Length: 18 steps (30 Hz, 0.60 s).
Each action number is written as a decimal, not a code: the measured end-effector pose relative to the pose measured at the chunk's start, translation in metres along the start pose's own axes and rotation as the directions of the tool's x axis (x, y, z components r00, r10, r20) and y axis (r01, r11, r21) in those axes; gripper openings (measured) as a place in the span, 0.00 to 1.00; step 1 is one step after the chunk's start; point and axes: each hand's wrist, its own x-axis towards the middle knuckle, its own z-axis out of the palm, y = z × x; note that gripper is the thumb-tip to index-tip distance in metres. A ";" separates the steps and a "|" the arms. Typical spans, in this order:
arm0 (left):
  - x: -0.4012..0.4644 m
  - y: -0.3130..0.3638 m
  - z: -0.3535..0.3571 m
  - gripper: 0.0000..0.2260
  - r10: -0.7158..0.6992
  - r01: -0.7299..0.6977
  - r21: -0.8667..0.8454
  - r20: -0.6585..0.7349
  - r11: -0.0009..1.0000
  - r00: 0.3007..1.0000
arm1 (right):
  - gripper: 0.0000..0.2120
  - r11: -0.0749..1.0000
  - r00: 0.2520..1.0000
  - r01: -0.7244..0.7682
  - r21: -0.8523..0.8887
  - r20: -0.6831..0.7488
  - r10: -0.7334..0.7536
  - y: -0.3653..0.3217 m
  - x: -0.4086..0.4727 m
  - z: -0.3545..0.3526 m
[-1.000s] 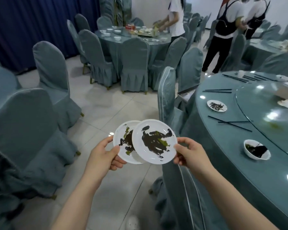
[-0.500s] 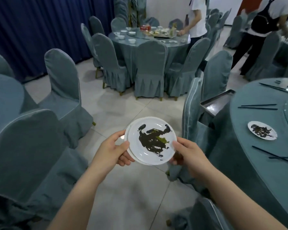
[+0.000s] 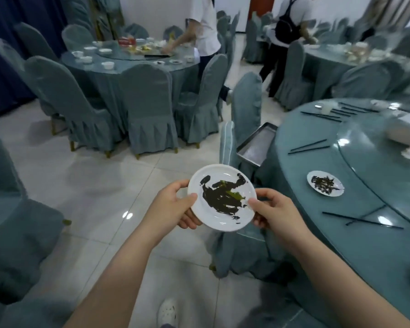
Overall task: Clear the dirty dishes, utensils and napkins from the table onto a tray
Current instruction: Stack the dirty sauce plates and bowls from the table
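The round table (image 3: 341, 233) carries a dirty plate (image 3: 325, 186) near its left edge, with black chopsticks (image 3: 362, 220) just beside it; a metal tray (image 3: 255, 147) sits off that edge. Over the floor, the left hand (image 3: 173, 207) and right hand (image 3: 276, 213) each pinch opposite rims of the smeared plate (image 3: 221, 197).

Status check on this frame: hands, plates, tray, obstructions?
Left hand and right hand both gripping the dirty plate. Metal tray on a chair seat ahead. Chair back between plate and tray.

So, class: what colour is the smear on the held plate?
Mostly black with a green streak, on the white plate; head view.
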 end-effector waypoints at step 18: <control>0.210 0.061 0.054 0.11 0.157 -0.162 -0.018 0.371 0.987 0.915 | 0.08 0.987 0.759 -0.043 0.158 -0.637 0.135 -0.001 0.056 -0.077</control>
